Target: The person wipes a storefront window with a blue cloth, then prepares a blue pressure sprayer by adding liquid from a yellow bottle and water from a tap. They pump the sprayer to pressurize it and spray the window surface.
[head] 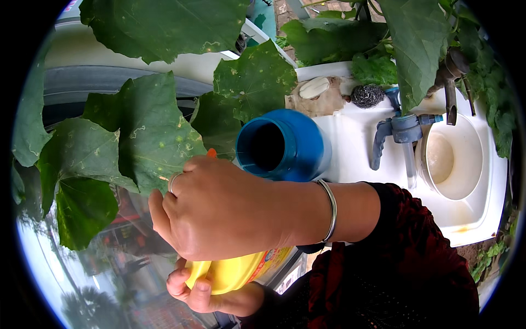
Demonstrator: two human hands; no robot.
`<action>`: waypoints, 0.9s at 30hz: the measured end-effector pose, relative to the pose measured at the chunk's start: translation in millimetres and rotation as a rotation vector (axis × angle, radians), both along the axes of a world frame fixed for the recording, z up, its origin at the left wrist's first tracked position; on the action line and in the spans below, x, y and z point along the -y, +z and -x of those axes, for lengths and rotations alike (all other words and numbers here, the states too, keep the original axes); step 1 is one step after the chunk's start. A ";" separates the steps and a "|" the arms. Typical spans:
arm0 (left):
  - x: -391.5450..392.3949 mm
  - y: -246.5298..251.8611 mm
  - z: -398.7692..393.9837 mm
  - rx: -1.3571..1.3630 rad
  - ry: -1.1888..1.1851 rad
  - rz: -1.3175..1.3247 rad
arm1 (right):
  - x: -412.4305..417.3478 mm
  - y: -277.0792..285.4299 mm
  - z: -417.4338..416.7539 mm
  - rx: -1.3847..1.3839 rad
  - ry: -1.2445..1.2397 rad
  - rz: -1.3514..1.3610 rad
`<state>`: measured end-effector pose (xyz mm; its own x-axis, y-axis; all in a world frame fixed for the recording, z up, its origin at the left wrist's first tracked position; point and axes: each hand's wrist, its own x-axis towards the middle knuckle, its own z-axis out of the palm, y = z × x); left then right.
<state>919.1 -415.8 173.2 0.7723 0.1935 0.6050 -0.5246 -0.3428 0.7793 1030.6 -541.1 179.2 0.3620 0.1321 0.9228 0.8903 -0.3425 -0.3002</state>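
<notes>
My left hand (pixel 201 288) holds a yellow plastic container (pixel 234 273) from below, its thumb and fingers around the handle part. The container is tilted and bears a printed label. My right hand (pixel 222 205), with a ring and a silver bangle, crosses above the container and hides much of it. Its fingers are curled, with their tips out of sight. A small orange piece (pixel 211 153) shows past the knuckles; I cannot tell whether the hand grips it. Just beyond that wrist, a blue plastic jar (pixel 306 144) without a lid turns its dark mouth leftward.
A white sink (pixel 349 152) holds a white bowl (pixel 460 158) beneath a metal tap (pixel 451 107). A grey plastic tap (pixel 404 128), a steel scourer (pixel 367 96) and a soap bar (pixel 314 87) are nearby. Large leaves (pixel 156 127) overhang a reflective vehicle windscreen (pixel 119 279).
</notes>
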 end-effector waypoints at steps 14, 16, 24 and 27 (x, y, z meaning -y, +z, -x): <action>8.1 -3.9 -7.8 0.104 0.307 0.110 | -5.1 -18.2 3.0 -0.091 0.083 -0.084; -9.7 -2.9 -0.2 0.010 0.129 -0.049 | -3.6 -15.2 0.9 -0.050 0.051 -0.046; -7.6 -7.8 0.2 0.083 0.165 -0.175 | 0.7 0.3 -1.4 -0.015 0.056 0.001; 4.9 -10.2 -12.1 0.172 0.017 0.075 | -0.5 -6.2 -1.4 -0.027 0.046 -0.026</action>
